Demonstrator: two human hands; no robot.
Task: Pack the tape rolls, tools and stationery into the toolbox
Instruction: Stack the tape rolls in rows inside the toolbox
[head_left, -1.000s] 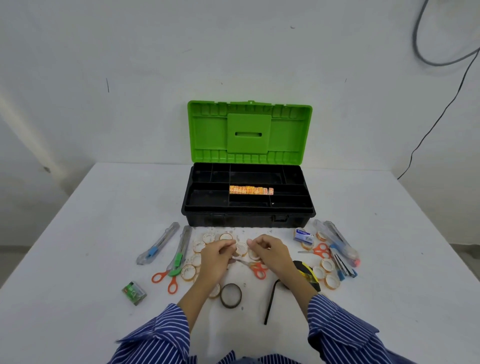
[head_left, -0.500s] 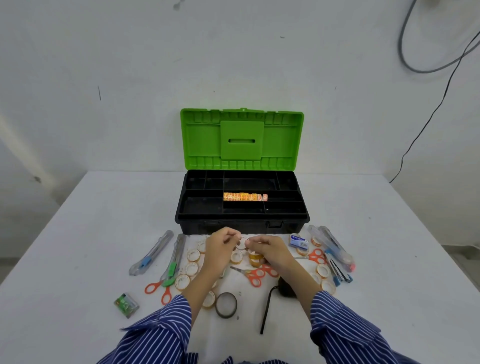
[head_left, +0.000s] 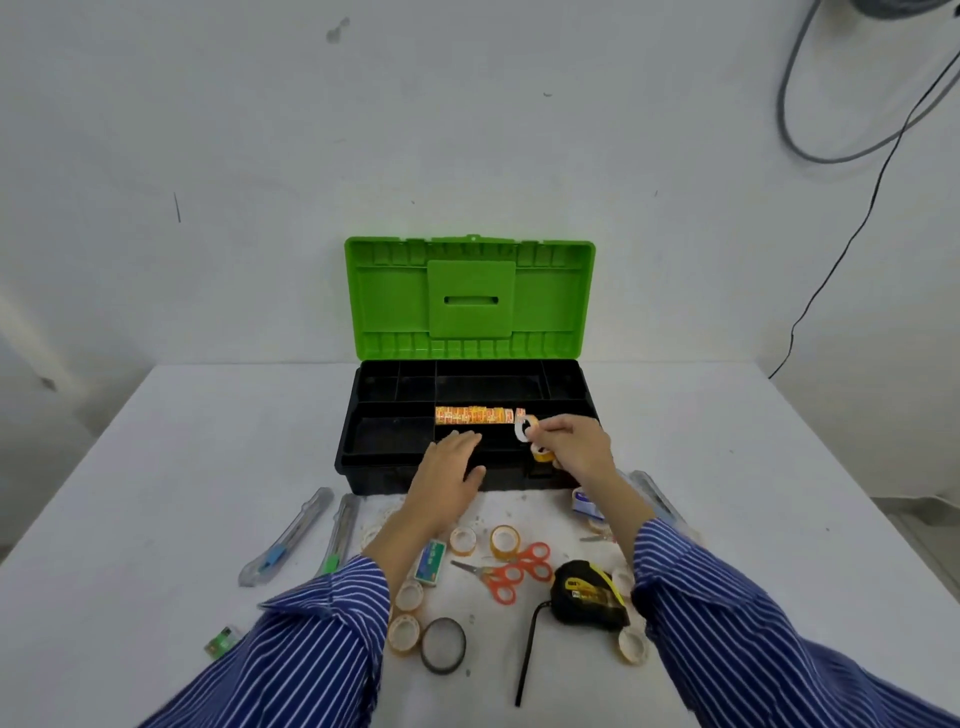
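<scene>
We judge the step in hand to be the setting of another small tape roll (head_left: 521, 429) into the toolbox (head_left: 363, 457), at the free end of the row of tape rolls (head_left: 478, 415) already lined up in its tray. To do this well, we keep the roll on edge, in line with the row, bring it down into the gap just ahead of the fingertips, and let go only once it leans against its neighbour; released early, it could tip flat or roll along the compartment.

The right hand (head_left: 574, 448) reaches over the front wall of the toolbox, wrist raised, thumb and forefinger pinched on the white roll, which sits just beyond the end of the row and close to it. A second, yellowish roll (head_left: 543, 453) shows beneath the same hand; it appears held under the lower fingers, though we cannot tell how firmly.

The left hand (head_left: 451, 464) lies palm down beside the right, fingers straight and together, holding nothing, resting at the front edge of the toolbox.

Behind both hands, on the counter (head_left: 130, 493), loose tape rolls (head_left: 505, 542), orange scissors (head_left: 511, 570), a tape measure (head_left: 587, 595) and utility knives (head_left: 288, 535) await packing. We judge the task well short of done.
</scene>
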